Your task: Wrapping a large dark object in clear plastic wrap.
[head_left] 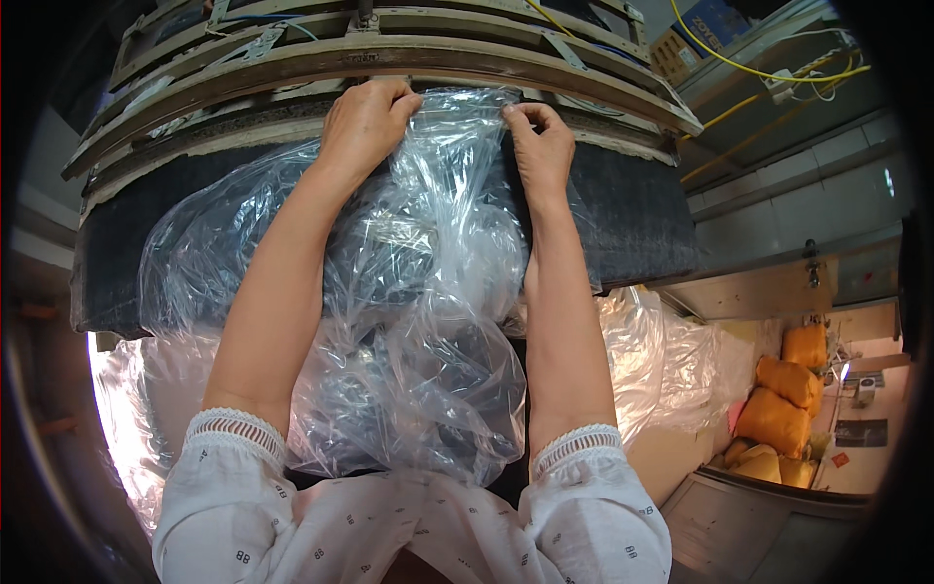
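Observation:
A large clear plastic bag (428, 224), crumpled and shiny, drapes over a black padded surface (632, 219) and down toward my lap. My left hand (368, 122) pinches the bag's upper left corner close to a wooden bar. At the upper right corner, my right hand (540, 141) grips the edge between thumb and fingertips. Between both hands the top edge is pulled fairly flat, while the rest hangs in loose folds between my forearms.
Curved wooden slats (389, 58) with metal brackets run across just beyond my hands. Yellow cables (769, 73) hang at the upper right. More clear plastic (662, 360) lies to the right, with orange sacks (778, 419) farther off. A blue box (715, 24) sits at the back right.

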Motion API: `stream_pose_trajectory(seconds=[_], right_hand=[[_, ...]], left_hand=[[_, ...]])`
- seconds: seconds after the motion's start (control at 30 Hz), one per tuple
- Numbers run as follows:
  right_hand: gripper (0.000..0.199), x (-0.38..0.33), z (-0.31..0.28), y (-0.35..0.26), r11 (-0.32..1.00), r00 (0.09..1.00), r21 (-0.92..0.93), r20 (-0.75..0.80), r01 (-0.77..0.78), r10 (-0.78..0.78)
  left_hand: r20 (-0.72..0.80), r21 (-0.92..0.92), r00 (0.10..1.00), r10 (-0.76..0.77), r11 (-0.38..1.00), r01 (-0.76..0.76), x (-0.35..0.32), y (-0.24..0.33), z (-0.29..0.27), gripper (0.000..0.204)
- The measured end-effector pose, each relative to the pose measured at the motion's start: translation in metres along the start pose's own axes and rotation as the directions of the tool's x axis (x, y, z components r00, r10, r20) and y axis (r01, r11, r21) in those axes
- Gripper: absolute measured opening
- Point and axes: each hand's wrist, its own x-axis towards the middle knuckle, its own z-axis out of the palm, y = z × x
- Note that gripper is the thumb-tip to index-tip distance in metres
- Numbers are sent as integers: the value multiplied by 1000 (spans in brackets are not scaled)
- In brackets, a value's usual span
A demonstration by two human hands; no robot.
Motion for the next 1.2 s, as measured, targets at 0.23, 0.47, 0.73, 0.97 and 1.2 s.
stream_pose_trajectory(seconds=[0.23, 0.47, 0.73, 0.97, 1.2], right_hand=[[31, 1, 9, -2, 974, 997, -219, -61, -55, 43], [31, 6, 10, -3, 958, 995, -276, -72, -80, 62], [31, 5, 11, -5, 940, 991, -322, -102, -114, 86], [29, 10, 11, 3, 970, 986, -220, -152, -107, 75], [31, 14, 6, 6, 992, 977, -98, -207, -75, 53]], left_hand=[[20, 97, 998, -64, 993, 62, 3, -3, 3, 26], [24, 140, 995, -100, 985, 96, 4, 4, 3, 27], [-19, 203, 998, -56, 977, 59, 3, 7, 2, 27], [-48, 255, 999, -10, 967, 22, 1, 2, 1, 35], [16, 267, 997, -74, 961, 67, 2, 15, -5, 36]])
